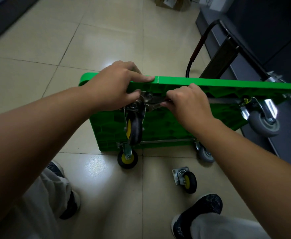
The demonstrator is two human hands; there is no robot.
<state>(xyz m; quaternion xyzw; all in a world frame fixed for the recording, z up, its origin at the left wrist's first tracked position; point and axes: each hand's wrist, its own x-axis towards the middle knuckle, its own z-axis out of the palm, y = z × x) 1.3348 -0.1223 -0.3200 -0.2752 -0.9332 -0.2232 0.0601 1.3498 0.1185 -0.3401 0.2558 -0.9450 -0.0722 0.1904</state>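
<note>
- Grip, left: left hand [113, 87] clamps the top edge of the green cart [158, 125], fingers over the rim and thumb down by the caster plate. The cart stands on its long edge on the floor [106, 187], underside facing the person.
- Grip, right: right hand [188, 104] is curled round a metal tool [156, 100], wrench or pliers, cannot tell. Its head sits at the mount of the black-and-yellow caster [134, 130], upper left of the underside.
- Step, judged: working a fastener on that caster plate.
- Doing it well: brace the deck hard so it can't tip or roll on the lower wheels, seat the tool head square, use short turns, and keep the thumb clear.
- Loose caster [186, 180] lies on the floor, apart from the cart.
</note>
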